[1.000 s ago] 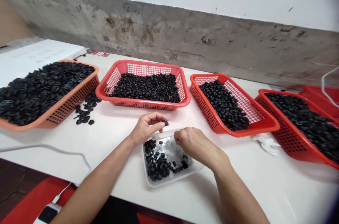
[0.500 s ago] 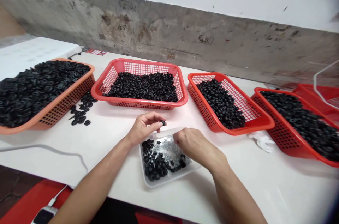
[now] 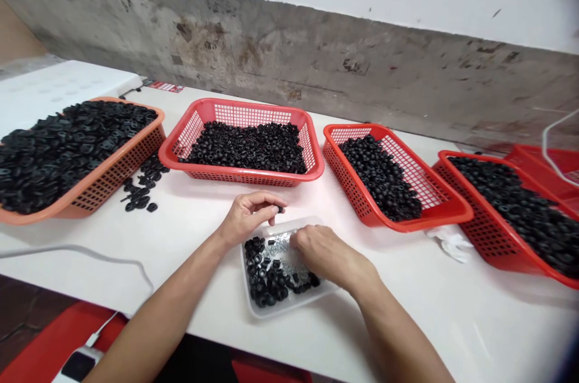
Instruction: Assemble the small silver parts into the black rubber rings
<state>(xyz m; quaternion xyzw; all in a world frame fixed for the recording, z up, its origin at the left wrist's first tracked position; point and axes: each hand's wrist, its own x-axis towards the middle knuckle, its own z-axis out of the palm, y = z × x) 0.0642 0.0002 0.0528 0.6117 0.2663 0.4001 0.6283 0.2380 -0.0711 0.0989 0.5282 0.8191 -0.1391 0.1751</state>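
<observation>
My left hand [image 3: 254, 214] pinches a small round black part [image 3: 279, 210] between thumb and fingers, just past the far left edge of a clear plastic tray [image 3: 266, 312]. Over the tray's right half is my right hand [image 3: 316, 248], its fingers curled together and pointing down into it; whatever they hold is hidden. Inside the tray lie black rubber-like parts [image 3: 269, 286], heaped on the left and along the near side. Tiny shiny clear or silvery pieces [image 3: 283, 248] cover the tray's middle and far side.
Behind the tray stands a red basket [image 3: 242, 177] of small black parts. Two more red baskets [image 3: 362, 214] [image 3: 497, 250] are on the right, and an orange basket [image 3: 122, 169] is at left. Loose black pieces [image 3: 140, 196] and a cable [image 3: 90, 248] lie on the white table.
My right hand has shifted slightly left over the tray, its fingers still together. My left hand keeps its pinch on the black part. The whole view has moved a little.
</observation>
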